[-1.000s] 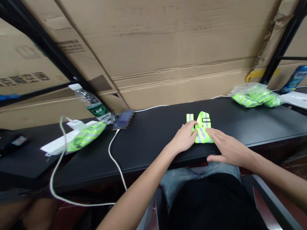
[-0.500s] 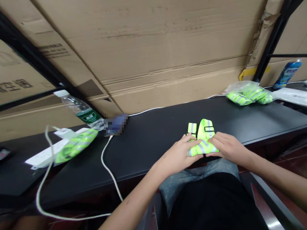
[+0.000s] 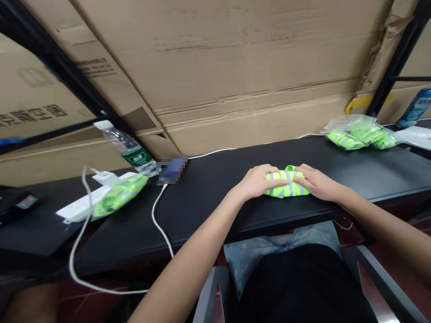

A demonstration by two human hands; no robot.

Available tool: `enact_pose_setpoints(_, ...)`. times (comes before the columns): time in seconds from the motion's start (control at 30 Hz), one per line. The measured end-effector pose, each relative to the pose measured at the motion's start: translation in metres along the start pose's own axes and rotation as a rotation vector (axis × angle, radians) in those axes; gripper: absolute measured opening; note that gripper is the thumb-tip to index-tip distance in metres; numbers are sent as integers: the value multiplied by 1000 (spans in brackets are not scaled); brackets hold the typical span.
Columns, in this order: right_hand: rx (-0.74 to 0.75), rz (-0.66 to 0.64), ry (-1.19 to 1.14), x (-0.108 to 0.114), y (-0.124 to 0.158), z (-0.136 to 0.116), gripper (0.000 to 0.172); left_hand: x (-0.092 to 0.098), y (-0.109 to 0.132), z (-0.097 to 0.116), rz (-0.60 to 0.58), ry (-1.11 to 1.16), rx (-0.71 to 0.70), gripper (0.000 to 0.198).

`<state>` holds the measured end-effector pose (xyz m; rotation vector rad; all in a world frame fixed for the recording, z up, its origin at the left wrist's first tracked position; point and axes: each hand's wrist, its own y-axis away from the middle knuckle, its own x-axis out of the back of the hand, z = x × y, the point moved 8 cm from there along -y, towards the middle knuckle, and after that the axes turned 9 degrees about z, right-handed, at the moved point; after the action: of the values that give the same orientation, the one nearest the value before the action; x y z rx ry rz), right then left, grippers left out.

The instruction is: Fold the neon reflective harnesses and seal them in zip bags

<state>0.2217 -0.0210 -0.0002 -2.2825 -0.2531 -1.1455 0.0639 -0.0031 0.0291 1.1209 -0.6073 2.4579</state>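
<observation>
A fluorescent yellow-green reflective strap (image 3: 288,185) with silver-grey stripes lies rolled into a compact bundle on the black table. My left hand (image 3: 261,180) grips its left end, the thumb lying across the front. On the right end, my right hand (image 3: 314,181) is closed in the same way, thumb in front and fingers behind. A small loop of the band sticks up between the two hands. The fingertips behind the bundle are partly hidden.
A clear bag (image 3: 362,132) of similar green straps lies at the back right, near a blue bottle (image 3: 415,107). Leftward are a water bottle (image 3: 129,150), a blurred phone-like object (image 3: 173,169), a white power strip (image 3: 82,204), another green bundle (image 3: 121,195) and a white cable (image 3: 158,224). Cardboard (image 3: 235,67) stands behind.
Both hands have moved forward from the table's front edge. The strap, partly spread with a buckle showing before, is now rolled into a tighter bundle. The camera view has shifted slightly.
</observation>
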Motion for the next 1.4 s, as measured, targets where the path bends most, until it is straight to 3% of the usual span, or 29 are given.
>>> enact_pose_setpoints(0.13,44,30,25,-2,-6,4,49,-4,-5,-9,-40,23,62,41)
enact_pose_setpoints(0.27,23,48,73,-7,-18,16,57,-14,-18,-21,8,87,2,41)
enact_pose_setpoints(0.43,17,73,110,-9,-25,24,41,-23,-25,-31,106,57,-52,43)
enact_pose_setpoints(0.63,72,153,208,-5,-22,6,30,-22,-13,-1,214,-202,-186,21)
enact_pose_setpoints(0.8,155,99,262,-7,-8,-15,33,-25,7,8,142,-197,-240,34)
enact_pose_setpoints(0.97,254,13,224,-8,3,-29,47,-22,22,-7,-35,-114,-252,62)
enact_pose_setpoints(1.07,279,9,256,-11,2,-29,63,-20,21,-6,-10,-150,-240,54)
enact_pose_setpoints(1.23,298,75,362,-15,-3,-27,47,-29,13,9,43,-485,-234,45)
enact_pose_setpoints(1.4,308,90,345,-11,-7,-26,44,-31,7,11,26,-560,-242,37)
